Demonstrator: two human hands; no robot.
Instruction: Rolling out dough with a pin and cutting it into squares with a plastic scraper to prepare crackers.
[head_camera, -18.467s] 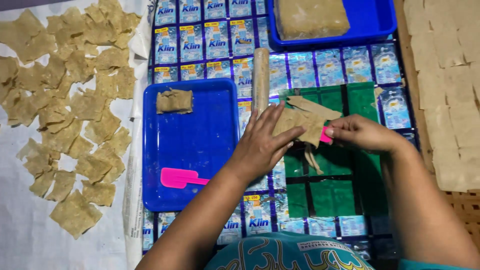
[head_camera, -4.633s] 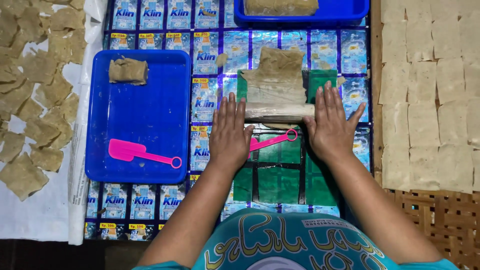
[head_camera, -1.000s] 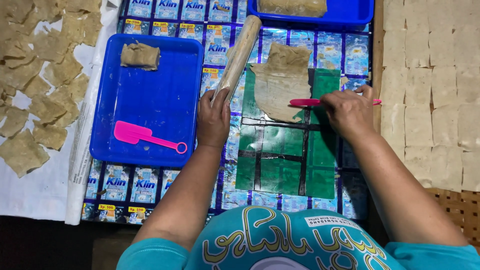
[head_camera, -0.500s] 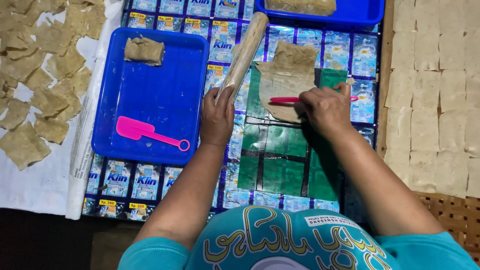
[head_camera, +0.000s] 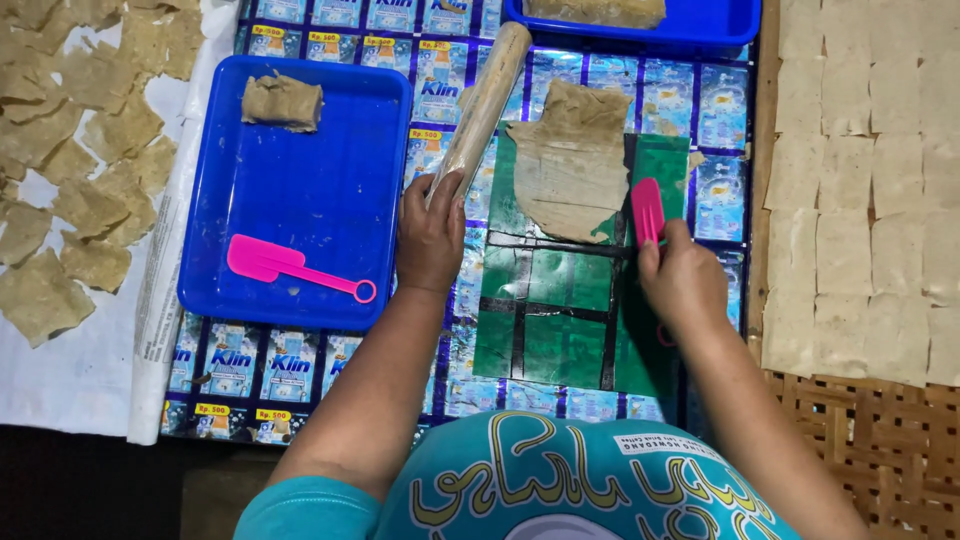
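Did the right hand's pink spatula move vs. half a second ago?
Yes. The pink plastic spatula in the right hand has swung off the flattened brown dough sheet to the sheet's right edge, blade now pointing up over the green mat.

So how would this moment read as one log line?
left hand: on rolling pin | right hand: holds pink spatula beside flattened dough sheet | spare pink spatula in blue tray

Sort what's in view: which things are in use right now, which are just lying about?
In use:
- left hand on wooden rolling pin
- right hand gripping pink plastic scraper
- flattened beige dough sheet
- green gridded mat

Lying about:
- second pink scraper in blue plastic tray
- dough lump
- cut squares on woven rack
- irregular pieces on white sheet
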